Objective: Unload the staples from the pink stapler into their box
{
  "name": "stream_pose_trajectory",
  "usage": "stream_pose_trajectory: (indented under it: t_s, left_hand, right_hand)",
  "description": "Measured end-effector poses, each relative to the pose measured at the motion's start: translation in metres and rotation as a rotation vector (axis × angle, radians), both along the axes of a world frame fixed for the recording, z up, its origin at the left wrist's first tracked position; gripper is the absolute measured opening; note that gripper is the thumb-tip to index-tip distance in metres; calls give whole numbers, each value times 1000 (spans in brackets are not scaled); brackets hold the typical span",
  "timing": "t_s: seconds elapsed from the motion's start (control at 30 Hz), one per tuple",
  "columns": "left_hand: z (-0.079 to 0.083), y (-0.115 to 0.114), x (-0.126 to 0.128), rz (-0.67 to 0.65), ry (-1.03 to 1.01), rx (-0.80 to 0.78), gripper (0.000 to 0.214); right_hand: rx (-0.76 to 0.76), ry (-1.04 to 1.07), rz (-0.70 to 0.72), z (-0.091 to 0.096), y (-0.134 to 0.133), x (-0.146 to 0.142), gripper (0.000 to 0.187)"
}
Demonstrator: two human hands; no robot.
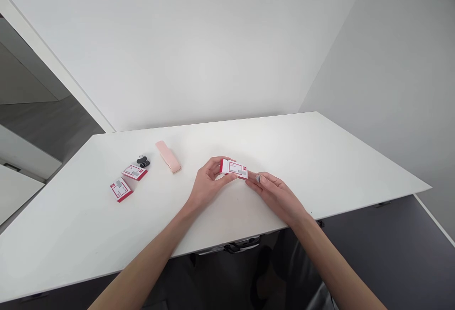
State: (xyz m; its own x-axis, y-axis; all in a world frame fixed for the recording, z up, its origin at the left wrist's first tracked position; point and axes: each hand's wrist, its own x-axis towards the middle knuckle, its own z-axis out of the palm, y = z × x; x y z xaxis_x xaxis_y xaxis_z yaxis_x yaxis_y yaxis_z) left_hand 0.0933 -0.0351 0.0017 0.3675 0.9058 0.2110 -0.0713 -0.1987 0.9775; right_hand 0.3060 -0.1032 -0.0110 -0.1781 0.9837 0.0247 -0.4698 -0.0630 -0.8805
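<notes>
Both hands meet over the middle of a white table (320,158). My left hand (208,184) grips the left end of a small red and white box (234,168), thumb and fingers closed round it. My right hand (275,196) holds the box's right end with its fingertips pinched on it. The box is held level, just above the tabletop.
To the left lie two more red and white boxes (134,172) (121,189), a small black clip-like object (143,161) and a pink stapler (168,156). The table's near edge runs under my forearms. White walls stand behind the table and to its right.
</notes>
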Motion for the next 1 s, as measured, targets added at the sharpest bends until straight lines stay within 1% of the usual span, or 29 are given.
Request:
stream_pose_trajectory:
  t_s: [0.2, 0.27, 0.33, 0.43, 0.53, 0.6, 0.67, 0.73, 0.83, 0.9, 1.0]
  left_hand:
    - [2, -2, 1, -21, 39, -14, 42]
    - [3, -2, 1, -11, 38, -37, 45]
    - [5, -3, 0, 1, 47, -82, 49]
    - [6, -4, 0, -6, 83, -174, 51]
    - [6, -5, 0, -125, 71, -275, 55]
    - [5, -4, 1, -223, 41, -344, 56]
    - [4, -4, 1, -286, 36, -398, 57]
    - [4, -5, 1, -332, 61, -420, 59]
    - [4, -6, 2, -383, 96, -401, 61]
    - [3, -6, 3, -345, 96, -397, 60]
    - [2, -5, 4, -178, 16, -408, 56]
  right_hand:
    - [33, 17, 28, 0, 0, -1, 22]
    - [36, -9, 8, -1, 0, -2, 23]
    - [24, -74, -59, -3, 0, -2, 24]
    - [-4, -230, -214, -7, 0, -4, 25]
    - [8, -338, -298, -9, 0, -5, 30]
    - [32, -398, -312, -8, 0, -5, 32]
    - [76, -466, -321, -6, 0, -6, 30]
    - [137, -508, -321, -4, -1, -7, 26]
    - [209, -516, -309, -1, -1, -10, 23]
    - [198, -532, -353, -1, -1, -11, 23]
    - [101, -556, -453, -2, -1, -12, 26]
